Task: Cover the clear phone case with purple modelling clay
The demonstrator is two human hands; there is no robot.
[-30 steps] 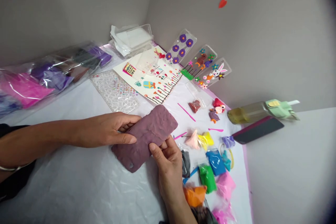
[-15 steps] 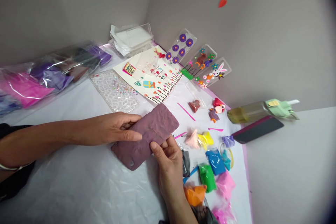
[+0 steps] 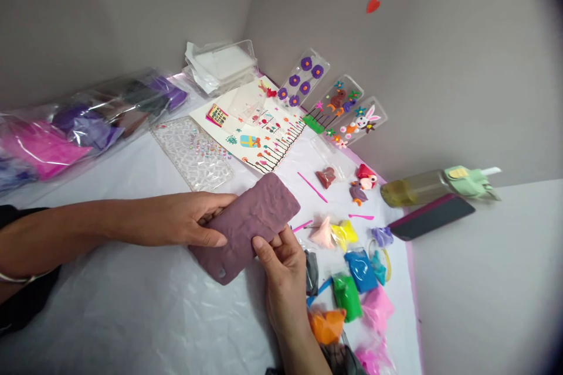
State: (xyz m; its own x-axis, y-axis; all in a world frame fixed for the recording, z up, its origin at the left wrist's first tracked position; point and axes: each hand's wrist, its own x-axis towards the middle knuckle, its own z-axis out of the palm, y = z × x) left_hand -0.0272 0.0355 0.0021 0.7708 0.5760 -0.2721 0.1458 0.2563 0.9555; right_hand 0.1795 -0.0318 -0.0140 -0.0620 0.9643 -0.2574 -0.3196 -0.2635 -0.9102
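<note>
A phone case covered with purple-brown clay point(image 3: 255, 217) is held tilted above the table in both hands. Its surface is lumpy, and a small grey gap shows near the lower corner. My left hand point(image 3: 206, 220) grips the left long edge, thumb lying on the clay and fingers behind. At the right edge my right hand point(image 3: 281, 263) closes on it, thumb tip on the clay and fingers underneath. Pink modelling tools point(image 3: 312, 187) lie to the right. Beyond the left hand is a clear textured sheet point(image 3: 193, 152) with small gems.
Packets of coloured clay, among them green point(image 3: 346, 297) and orange point(image 3: 328, 326), lie at the right. A bottle point(image 3: 413, 187) and a phone point(image 3: 433, 217) are near the wall. Decorated clear cases point(image 3: 303, 79) lean at the back by a drawn card point(image 3: 264, 140). A bag of clay packs point(image 3: 88, 123) lies left.
My left thumb has slid a little left and down along the clay, toward the edge. The right hand and the clay-covered case have hardly moved.
</note>
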